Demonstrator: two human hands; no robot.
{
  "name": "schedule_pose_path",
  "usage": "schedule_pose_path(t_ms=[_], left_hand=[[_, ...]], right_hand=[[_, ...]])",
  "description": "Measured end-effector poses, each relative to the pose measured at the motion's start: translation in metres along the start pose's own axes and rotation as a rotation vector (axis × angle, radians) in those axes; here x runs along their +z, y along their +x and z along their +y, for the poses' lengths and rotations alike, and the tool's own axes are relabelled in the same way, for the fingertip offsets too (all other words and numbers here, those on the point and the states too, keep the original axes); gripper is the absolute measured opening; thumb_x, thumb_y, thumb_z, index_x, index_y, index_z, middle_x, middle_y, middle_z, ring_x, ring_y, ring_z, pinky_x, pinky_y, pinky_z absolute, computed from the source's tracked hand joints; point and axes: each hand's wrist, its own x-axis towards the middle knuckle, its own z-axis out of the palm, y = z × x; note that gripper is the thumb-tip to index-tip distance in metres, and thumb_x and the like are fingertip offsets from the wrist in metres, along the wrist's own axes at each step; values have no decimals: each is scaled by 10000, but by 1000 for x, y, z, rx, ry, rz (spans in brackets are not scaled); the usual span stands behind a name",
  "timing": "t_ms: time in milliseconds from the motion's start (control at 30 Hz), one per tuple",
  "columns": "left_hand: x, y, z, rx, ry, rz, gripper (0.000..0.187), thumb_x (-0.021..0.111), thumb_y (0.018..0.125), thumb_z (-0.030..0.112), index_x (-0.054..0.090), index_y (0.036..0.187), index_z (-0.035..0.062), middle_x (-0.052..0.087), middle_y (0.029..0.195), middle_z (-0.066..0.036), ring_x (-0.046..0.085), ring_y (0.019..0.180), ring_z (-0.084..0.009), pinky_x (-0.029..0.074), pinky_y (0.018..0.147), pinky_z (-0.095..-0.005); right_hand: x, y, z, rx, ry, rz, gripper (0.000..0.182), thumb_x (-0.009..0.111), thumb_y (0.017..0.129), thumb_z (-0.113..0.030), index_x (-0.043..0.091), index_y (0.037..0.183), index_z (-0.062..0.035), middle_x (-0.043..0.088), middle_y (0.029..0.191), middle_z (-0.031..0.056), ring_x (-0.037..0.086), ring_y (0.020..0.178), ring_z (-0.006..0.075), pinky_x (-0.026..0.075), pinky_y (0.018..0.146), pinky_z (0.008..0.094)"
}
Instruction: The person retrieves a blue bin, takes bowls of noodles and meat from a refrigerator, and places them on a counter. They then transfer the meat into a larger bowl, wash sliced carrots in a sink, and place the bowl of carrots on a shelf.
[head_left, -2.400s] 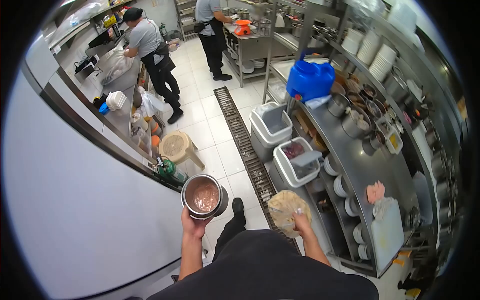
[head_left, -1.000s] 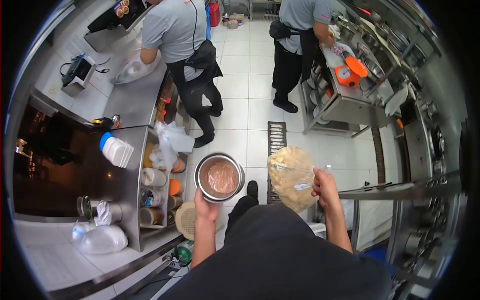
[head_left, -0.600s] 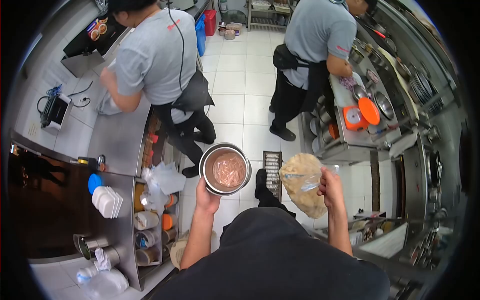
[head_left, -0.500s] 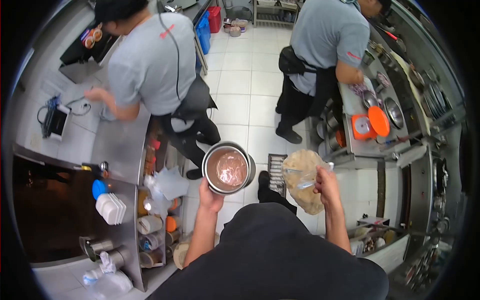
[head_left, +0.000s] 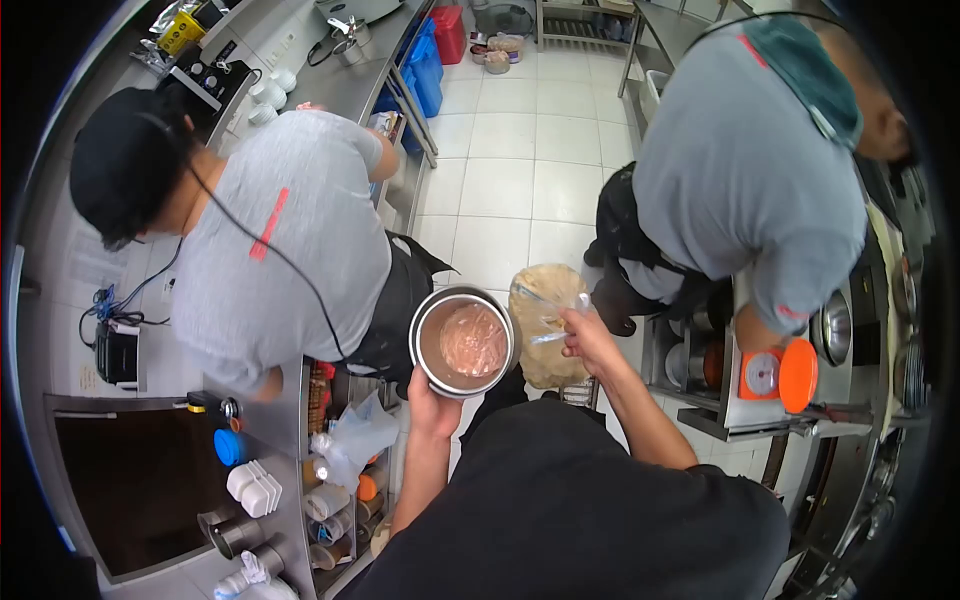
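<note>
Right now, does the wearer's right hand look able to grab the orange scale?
Probably not: the right hand grips a filled plastic bag, and a co-worker's forearm is close beside the orange scale.

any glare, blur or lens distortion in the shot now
Head view: fisheye curvature and black rounded corners; head view: bright glints on the plastic inside the metal pot and on the clear bag; head view: the co-worker at picture left has a blurred hand

To your right an orange kitchen scale with a round dial (head_left: pixel 762 374), beside it a shiny steel bowl (head_left: pixel 836 328), to your left stacked white foam containers (head_left: pixel 254 488), near a round blue lid (head_left: pixel 229 447)
</note>
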Motion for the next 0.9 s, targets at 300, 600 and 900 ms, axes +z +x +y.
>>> schedule_pose_path(t_ms=[300, 600, 900], left_hand=[[39, 158, 61, -33, -14, -18, 472, 347, 1077, 332, 521, 1398, 33, 585, 1400, -125, 579, 1270, -254, 464, 1085, -434], [77, 275, 99, -10, -20, 36, 444, 367, 1080, 308, 528, 1387, 31, 600, 1379, -118, 571, 1276, -248, 463, 1083, -435], [106, 382, 129, -8, -50, 148, 489, 393, 1058, 335, 508, 1418, 24, 570, 1431, -134, 544, 1322, -283, 423, 1132, -458]], right_hand=[[50, 153, -96, 45, 31, 70, 195, 623, 954, -288, 516, 963, -125, 416, 727, -35, 392, 535, 73, 436, 475, 277], [58, 294, -201, -20, 151, 211, 177, 624, 936, -270, 511, 900, -138, 391, 664, -53, 375, 508, 83, 411, 464, 288], [46, 449, -277, 77, 239, 342, 184, 607, 919, -228, 551, 996, -70, 405, 676, 17, 386, 506, 134, 419, 433, 312]])
